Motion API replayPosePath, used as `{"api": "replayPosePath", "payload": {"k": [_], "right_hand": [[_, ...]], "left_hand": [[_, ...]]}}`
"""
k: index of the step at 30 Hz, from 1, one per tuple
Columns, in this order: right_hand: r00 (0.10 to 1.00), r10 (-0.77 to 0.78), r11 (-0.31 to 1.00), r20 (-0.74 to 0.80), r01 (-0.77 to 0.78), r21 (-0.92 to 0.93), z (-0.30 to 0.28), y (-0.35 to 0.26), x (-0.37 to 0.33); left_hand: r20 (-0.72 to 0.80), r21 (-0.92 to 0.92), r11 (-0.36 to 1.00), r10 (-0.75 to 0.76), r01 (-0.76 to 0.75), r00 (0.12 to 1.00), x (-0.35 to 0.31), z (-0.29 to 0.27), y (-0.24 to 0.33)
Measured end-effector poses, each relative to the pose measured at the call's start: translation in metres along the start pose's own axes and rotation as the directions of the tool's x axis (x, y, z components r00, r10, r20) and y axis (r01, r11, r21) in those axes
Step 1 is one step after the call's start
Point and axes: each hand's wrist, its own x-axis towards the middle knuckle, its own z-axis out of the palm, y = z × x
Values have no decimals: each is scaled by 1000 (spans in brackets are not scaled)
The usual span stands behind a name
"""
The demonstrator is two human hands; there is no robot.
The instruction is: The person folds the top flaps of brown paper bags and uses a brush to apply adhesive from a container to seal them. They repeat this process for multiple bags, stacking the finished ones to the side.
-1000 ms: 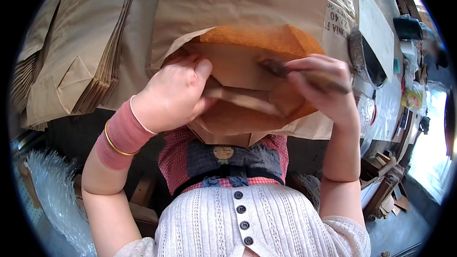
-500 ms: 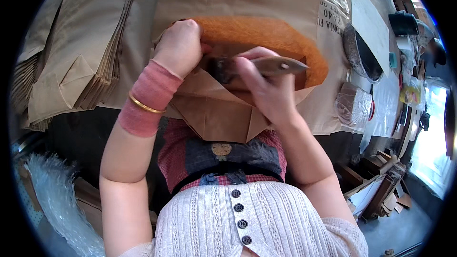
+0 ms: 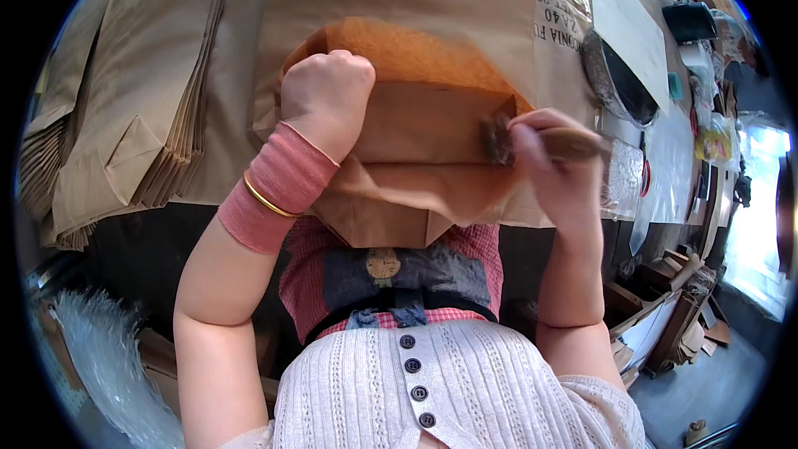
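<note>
A large brown kraft paper bag (image 3: 440, 120) lies in front of me with its end opened out, the far flap orange-brown inside and the near flap folded toward my lap. My left hand (image 3: 326, 98) is closed in a fist at the left side of this opening, gripping the paper; its fingertips are hidden. My right hand (image 3: 550, 154) holds a wooden-handled brush (image 3: 573, 145) at the right end of the opening. The brush's dark bristles touch or nearly touch the bag's right corner; motion smears them.
Stacked folded paper bags (image 3: 137, 108) lie at the left. To the right are a grey bowl-like container (image 3: 619, 79), a white board (image 3: 628, 21) and a plastic-wrapped block (image 3: 622, 179). Clear plastic strands (image 3: 108, 357) hang low left; cardboard scraps (image 3: 673, 308) stand low right.
My right hand has swept the brush from the left part of the opening to its right end. My left hand stays closed at the left, slightly shifted, and the near flap has lifted and bulged.
</note>
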Motion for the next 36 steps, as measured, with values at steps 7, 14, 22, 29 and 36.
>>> {"api": "replayPosePath", "payload": {"k": [7,14,22,29,36], "right_hand": [[936,319,24,-146,146,989,65,91,51],[982,-111,-536,153,-189,823,103,83,44],[968,-190,-473,164,-237,849,110,87,49],[964,-139,-309,225,-259,915,107,86,47],[868,75,305,491,-488,818,65,84,-41]], "left_hand": [[-238,118,987,131,-106,962,-5,14,21],[-418,-718,662,-162,-216,894,-35,3,-24],[-185,-227,974,-29,-14,982,-44,64,-14],[-5,-244,967,74,-73,997,-107,39,6],[-66,-268,903,330,-335,942,-66,45,-33]]}}
